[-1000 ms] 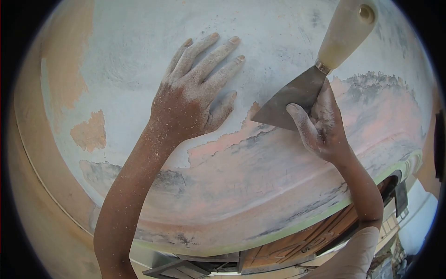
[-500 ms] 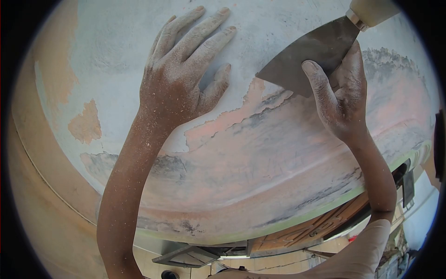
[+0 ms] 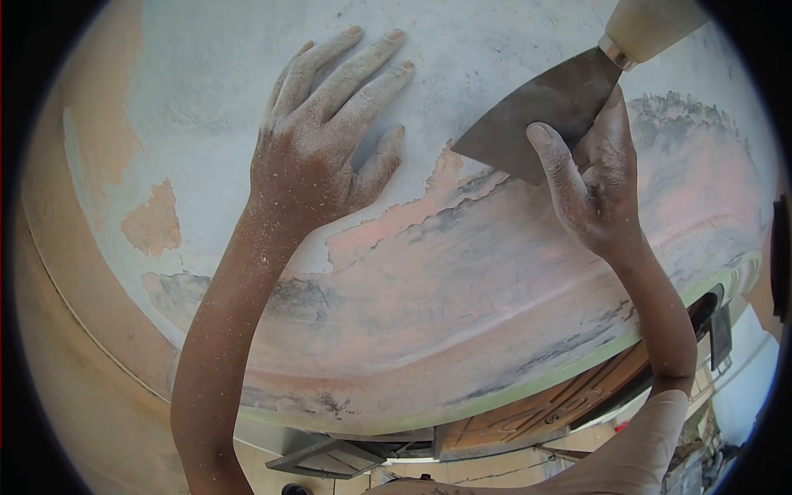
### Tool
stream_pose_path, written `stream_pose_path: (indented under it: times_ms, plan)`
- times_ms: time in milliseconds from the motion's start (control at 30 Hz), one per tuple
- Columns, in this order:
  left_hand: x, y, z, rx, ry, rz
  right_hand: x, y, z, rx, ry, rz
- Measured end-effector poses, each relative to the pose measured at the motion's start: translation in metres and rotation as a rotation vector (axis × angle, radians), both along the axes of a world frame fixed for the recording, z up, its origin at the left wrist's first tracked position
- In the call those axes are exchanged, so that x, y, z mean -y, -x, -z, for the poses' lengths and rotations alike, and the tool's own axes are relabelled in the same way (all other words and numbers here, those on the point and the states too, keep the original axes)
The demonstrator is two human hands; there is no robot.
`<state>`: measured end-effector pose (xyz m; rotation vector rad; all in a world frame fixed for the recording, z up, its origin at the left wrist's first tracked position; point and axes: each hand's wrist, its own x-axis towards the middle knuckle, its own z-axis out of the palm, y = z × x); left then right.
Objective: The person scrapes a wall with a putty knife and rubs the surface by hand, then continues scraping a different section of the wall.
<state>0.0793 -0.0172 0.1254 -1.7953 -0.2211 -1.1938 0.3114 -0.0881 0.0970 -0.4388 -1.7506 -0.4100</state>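
Note:
My right hand [image 3: 590, 181] grips a putty knife [image 3: 540, 115] by its wide grey blade, the thumb lying across the near face and the other fingers behind it, partly hidden. The pale handle [image 3: 652, 33] points up and to the right. One corner of the blade meets the edge of the flaking white paint [image 3: 445, 91], beside a bared pink patch [image 3: 396, 221]. To the left, my dust-covered left hand [image 3: 326, 140] rests flat on the painted surface with its fingers spread, holding nothing.
Peeled tan patches [image 3: 153, 219] mark the white paint at left. A pink and grey scraped band [image 3: 429, 297] runs below the hands to a pale green edge [image 3: 379, 426]. Beyond that edge are a carved wooden panel [image 3: 528, 412] and a tiled floor [image 3: 355, 487].
My right hand has shifted slightly left and down with the putty knife. The left hand stays spread on the surface, a little lower in view.

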Motion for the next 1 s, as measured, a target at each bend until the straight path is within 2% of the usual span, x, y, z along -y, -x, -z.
stream_pose_path:
  times_ms: [133,200,367,600,700,800,867,900,1000]
  plan:
    - [-0.005,0.001,-0.001,0.004,0.005,0.033,-0.004,-0.006,-0.013,0.016,-0.069,-0.102]
    - [-0.004,0.001,0.001,0.012,0.008,0.025,-0.007,-0.001,0.000,0.071,-0.109,0.009]
    - [-0.001,0.001,0.001,0.011,0.029,0.029,-0.008,-0.004,-0.006,0.061,-0.099,-0.005]
    - [-0.001,0.002,0.002,0.009,0.020,0.012,-0.004,-0.002,0.003,0.075,-0.096,0.105]
    - [-0.004,0.002,0.002,0.008,0.024,0.031,-0.011,-0.002,0.000,0.001,-0.107,-0.010]
    - [-0.001,0.002,0.003,0.013,0.015,0.016,-0.001,0.002,0.004,0.033,-0.010,0.009]
    - [0.000,0.002,0.002,0.008,0.019,0.023,-0.001,0.005,0.001,0.042,-0.035,-0.010]
    - [0.001,0.002,0.002,0.008,0.023,0.027,-0.001,0.008,-0.005,-0.056,-0.010,-0.169]
    - [-0.001,0.002,0.003,0.022,0.014,0.009,-0.004,0.007,0.011,0.053,-0.023,-0.035]
